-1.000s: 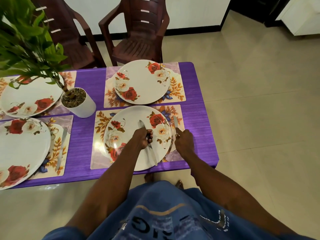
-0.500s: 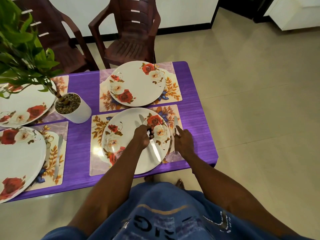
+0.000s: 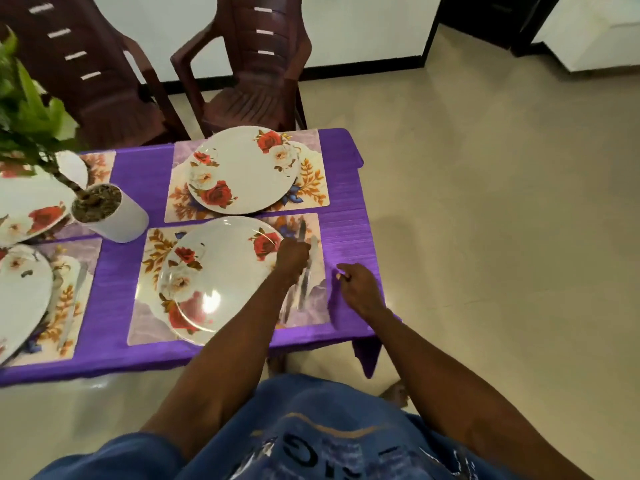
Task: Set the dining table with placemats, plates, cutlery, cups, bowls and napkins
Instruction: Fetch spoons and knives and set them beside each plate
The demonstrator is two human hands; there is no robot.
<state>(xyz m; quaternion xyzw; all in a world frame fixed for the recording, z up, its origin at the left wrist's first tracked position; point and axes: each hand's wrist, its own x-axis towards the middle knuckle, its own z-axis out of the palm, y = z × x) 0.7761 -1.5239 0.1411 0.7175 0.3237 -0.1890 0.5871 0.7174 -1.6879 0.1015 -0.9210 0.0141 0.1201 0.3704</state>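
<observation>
The near flowered plate [image 3: 214, 278] sits on a leaf-print placemat [image 3: 145, 317] at the table's right end. My left hand [image 3: 292, 256] is over the placemat's right strip and grips metal cutlery [image 3: 303, 289]; a blade sticks out above the fist and handles below it. One knife [image 3: 313, 249] lies flat on the strip just right of that hand. My right hand [image 3: 356, 285] hovers over the purple tablecloth [image 3: 346, 233] beside the placemat, fingers loosely curled and holding nothing.
A second plate [image 3: 242, 168] on its placemat [image 3: 311, 181] lies behind the near one. Two more set places with plates are at the left, one with a knife [image 3: 74, 299]. A white plant pot [image 3: 110, 213] stands mid-table. Brown chairs [image 3: 252, 81] stand behind.
My left hand carried the cutlery from over the plate to the placemat's right strip. My right hand let go of the knife there and drew back to the right.
</observation>
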